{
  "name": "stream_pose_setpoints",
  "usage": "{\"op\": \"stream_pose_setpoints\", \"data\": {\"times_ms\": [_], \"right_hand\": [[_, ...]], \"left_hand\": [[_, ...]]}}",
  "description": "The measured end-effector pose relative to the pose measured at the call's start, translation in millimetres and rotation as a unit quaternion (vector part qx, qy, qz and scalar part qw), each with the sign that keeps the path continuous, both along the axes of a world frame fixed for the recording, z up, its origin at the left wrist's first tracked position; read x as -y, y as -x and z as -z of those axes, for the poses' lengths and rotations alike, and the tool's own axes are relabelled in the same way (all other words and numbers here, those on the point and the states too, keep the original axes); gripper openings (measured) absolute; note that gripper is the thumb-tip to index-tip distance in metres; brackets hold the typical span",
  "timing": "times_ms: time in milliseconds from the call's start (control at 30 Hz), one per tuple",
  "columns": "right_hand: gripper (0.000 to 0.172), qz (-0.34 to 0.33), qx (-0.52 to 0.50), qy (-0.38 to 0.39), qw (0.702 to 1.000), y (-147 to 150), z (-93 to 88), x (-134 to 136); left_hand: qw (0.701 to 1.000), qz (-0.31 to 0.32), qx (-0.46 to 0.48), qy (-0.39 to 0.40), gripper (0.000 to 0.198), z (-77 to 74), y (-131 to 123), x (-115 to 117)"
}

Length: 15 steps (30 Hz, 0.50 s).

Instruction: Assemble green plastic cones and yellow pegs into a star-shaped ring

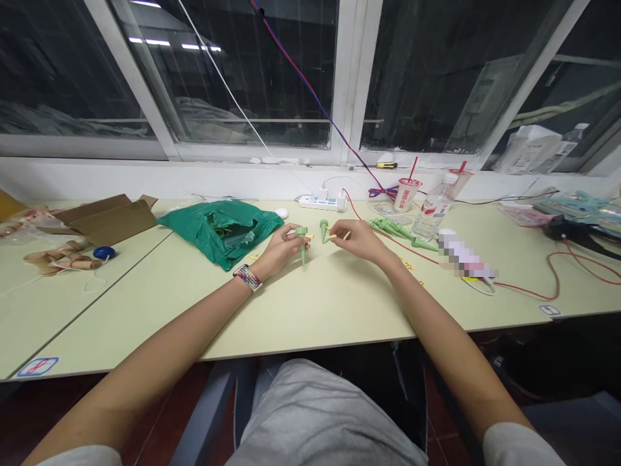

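Note:
My left hand (283, 249) pinches a green plastic spike (303, 246) with a wide cap, its point turned down. A small yellow piece (310, 237) sticks out sideways near the cap. My right hand (356, 239) has its fingers closed on a second small yellow piece (332, 237). Right beside those fingertips is another green spike (323, 230), point down; whether it joins the yellow piece I cannot tell. Several more green spikes (391, 228) lie in a group behind my right hand. Small yellow pieces (405, 264) lie on the table by my right forearm.
A green plastic bag (223, 230) lies left of my hands, with a cardboard box (107, 220) and wooden toys (63, 259) further left. A water bottle (433, 210), a drink cup (406, 194) and a power strip (317, 202) stand behind. A red cable (407, 246) crosses the right side.

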State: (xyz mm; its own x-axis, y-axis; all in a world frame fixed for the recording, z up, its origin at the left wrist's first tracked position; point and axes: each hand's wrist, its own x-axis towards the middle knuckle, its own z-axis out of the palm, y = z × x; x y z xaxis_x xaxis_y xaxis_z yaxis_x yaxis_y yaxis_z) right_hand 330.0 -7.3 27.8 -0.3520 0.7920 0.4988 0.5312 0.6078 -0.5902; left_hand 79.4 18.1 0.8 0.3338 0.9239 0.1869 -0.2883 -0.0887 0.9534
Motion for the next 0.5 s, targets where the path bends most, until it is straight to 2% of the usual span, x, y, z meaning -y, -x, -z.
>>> {"op": "stream_pose_setpoints", "data": {"times_ms": [133,500], "right_hand": [[0.009,-0.018,0.0,-0.07,0.997,31,6.8,7],[0.009,0.032,0.026,-0.1,0.994,27,18.6,20]], "left_hand": [[1.0,0.014,-0.001,-0.01,0.046,-0.8,-1,4],[0.999,0.031,-0.028,-0.013,0.046,0.5,0,6]]}}
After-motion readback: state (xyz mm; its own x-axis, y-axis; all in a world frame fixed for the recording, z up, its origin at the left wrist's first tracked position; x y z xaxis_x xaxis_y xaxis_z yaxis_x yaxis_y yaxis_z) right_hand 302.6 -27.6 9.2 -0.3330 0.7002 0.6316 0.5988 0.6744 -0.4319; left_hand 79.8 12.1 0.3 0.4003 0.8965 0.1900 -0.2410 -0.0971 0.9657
